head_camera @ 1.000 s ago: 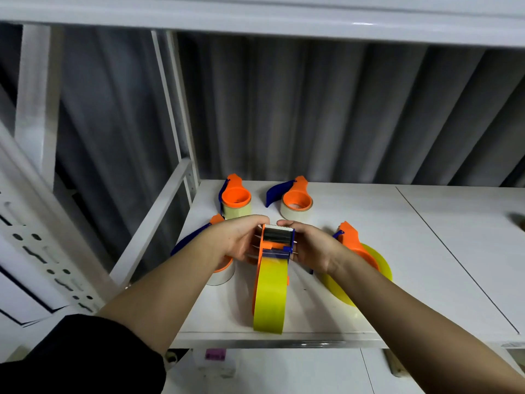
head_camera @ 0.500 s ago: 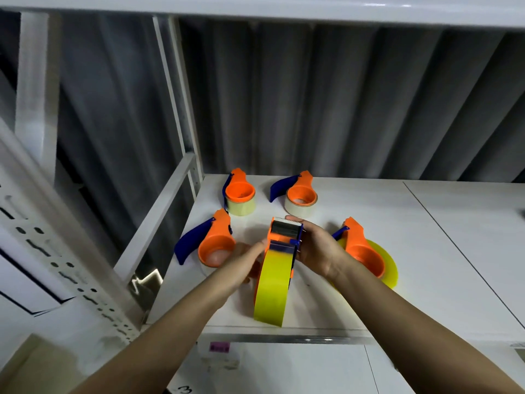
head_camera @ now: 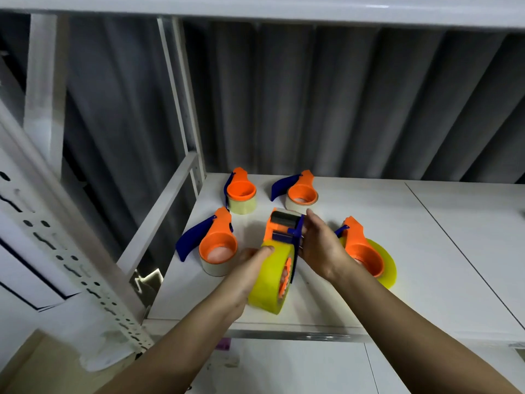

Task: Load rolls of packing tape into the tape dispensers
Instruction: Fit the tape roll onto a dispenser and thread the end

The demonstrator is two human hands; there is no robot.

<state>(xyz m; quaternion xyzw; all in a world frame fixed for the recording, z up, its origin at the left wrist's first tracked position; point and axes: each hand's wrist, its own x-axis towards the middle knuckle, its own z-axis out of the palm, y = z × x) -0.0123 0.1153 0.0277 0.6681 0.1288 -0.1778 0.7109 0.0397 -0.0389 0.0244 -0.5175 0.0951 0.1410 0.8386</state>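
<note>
In the head view, five orange and blue tape dispensers are seen on a white shelf (head_camera: 426,251), each with a roll already on its hub. At the back, the back-left dispenser (head_camera: 241,191) and the back-right dispenser (head_camera: 301,191) lie flat, each carrying a pale roll. Nearer, the left dispenser (head_camera: 217,245) also lies flat on a pale roll, and the right dispenser (head_camera: 362,251) lies flat on a wide yellow roll (head_camera: 383,268). Between them, the middle dispenser (head_camera: 284,226) is held upright near the front edge, its big yellow tape roll (head_camera: 270,282) standing on the shelf. The left hand (head_camera: 250,268) is curled against the roll's left face, the fingertips hooked over its top. The right hand (head_camera: 318,245) is wrapped round the dispenser's frame by the roller, with its fingers largely straight. The loading is judged to be nearly complete: four units appear finished, and only the seating or threading of the fifth seems left. Whether its tape end has been fed past the roller cannot be told.
</note>
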